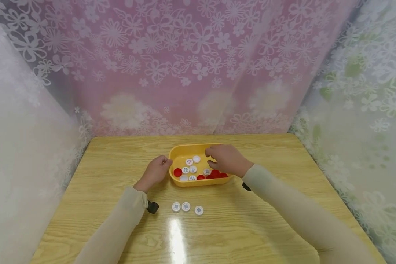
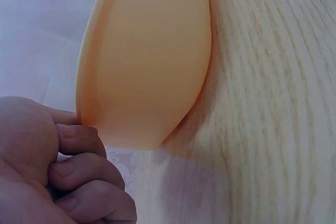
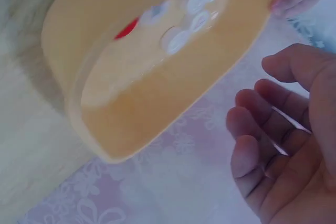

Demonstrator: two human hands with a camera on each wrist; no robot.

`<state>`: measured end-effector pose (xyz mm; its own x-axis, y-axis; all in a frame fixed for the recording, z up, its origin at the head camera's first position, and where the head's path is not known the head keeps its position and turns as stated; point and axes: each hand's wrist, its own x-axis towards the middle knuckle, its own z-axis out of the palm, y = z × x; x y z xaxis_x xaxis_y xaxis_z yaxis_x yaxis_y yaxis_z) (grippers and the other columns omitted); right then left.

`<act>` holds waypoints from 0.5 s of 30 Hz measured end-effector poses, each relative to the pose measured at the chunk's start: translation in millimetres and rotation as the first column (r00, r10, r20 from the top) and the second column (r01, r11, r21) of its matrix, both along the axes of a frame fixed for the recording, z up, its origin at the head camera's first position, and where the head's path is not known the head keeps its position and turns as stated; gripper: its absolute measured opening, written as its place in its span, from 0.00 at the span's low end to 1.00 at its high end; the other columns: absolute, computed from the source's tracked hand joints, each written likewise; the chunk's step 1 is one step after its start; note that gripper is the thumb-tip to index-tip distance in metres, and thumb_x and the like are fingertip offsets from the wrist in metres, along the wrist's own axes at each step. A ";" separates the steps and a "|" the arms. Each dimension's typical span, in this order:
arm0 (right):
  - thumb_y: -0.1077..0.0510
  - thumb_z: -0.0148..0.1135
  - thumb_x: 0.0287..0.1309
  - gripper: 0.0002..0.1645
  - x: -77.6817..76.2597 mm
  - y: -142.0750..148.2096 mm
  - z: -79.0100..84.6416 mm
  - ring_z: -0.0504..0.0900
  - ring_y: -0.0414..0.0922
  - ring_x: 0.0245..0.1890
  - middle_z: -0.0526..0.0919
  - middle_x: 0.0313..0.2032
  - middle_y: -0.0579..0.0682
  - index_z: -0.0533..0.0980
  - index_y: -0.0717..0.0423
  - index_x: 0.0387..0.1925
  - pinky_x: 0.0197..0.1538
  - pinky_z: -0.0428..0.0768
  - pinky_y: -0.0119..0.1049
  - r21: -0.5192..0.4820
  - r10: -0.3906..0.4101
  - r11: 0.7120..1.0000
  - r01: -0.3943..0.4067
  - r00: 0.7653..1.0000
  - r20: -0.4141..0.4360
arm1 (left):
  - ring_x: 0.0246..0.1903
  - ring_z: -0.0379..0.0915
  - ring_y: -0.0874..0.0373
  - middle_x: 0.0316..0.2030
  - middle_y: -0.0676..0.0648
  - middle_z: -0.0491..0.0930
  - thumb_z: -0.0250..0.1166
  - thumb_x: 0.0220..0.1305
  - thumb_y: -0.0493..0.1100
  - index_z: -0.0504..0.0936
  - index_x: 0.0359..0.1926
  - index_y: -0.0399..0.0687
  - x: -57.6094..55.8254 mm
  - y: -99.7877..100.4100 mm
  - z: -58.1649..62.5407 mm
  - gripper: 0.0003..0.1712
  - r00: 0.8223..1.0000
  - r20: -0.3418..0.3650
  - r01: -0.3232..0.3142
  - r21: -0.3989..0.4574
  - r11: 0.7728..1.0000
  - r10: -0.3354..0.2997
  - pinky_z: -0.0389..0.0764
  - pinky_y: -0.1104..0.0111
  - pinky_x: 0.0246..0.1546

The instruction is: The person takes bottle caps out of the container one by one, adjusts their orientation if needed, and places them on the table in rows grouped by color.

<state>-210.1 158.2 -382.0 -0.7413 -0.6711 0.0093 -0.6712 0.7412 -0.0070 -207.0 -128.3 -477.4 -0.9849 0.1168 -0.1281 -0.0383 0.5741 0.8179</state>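
A yellow oblong plastic tub (image 1: 199,150) sits on the table, with several white discs (image 1: 193,169) and red discs (image 1: 178,172) inside, mostly toward its near side. Some white ones bear printed marks. At the tub's left end my left hand (image 1: 156,170) pinches the rim; in the left wrist view the fingers (image 2: 79,171) curl against the tub's edge. My right hand (image 1: 228,159) hovers over the tub's right end, covering part of it. The right wrist view shows the right hand (image 3: 283,129) with bent, spread fingers and nothing between them.
Three white discs with grey square marks lie on the table in front of the tub: a left one (image 1: 176,207), a middle one (image 1: 186,206) and a right one (image 1: 199,210). Flowered curtains (image 1: 198,66) hang behind the wooden table (image 1: 118,157) and at both sides.
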 end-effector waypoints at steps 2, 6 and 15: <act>0.53 0.69 0.66 0.10 -7.2 -0.3 -1.7 0.76 0.40 0.29 0.83 0.38 0.47 0.81 0.52 0.45 0.34 0.80 0.36 0.010 0.004 1.000 -0.004 1.000 0.012 | 0.24 0.65 0.53 0.26 0.47 0.70 0.54 0.80 0.52 0.75 0.38 0.45 0.1 1.0 -0.6 0.17 1.000 -0.003 -0.004 0.004 1.000 0.004 0.67 0.65 0.27; 0.55 0.69 0.66 0.09 -20.5 -2.2 -5.3 0.81 0.44 0.34 0.83 0.40 0.48 0.81 0.51 0.46 0.40 0.82 0.39 0.078 0.014 0.997 -0.015 1.000 0.015 | 0.25 0.66 0.54 0.27 0.47 0.71 0.55 0.80 0.53 0.75 0.38 0.45 -1.9 2.8 -2.1 0.17 1.000 0.001 0.001 0.008 1.000 -0.001 0.68 0.65 0.28; 0.53 0.68 0.68 0.18 -47.9 -29.8 -10.5 0.85 0.48 0.48 0.85 0.52 0.50 0.80 0.51 0.57 0.53 0.84 0.43 0.309 0.047 0.950 -0.055 0.998 0.035 | 0.26 0.66 0.53 0.27 0.47 0.71 0.54 0.81 0.53 0.74 0.37 0.45 0.1 1.3 -1.7 0.18 1.000 0.000 -0.012 0.017 1.000 0.012 0.68 0.64 0.30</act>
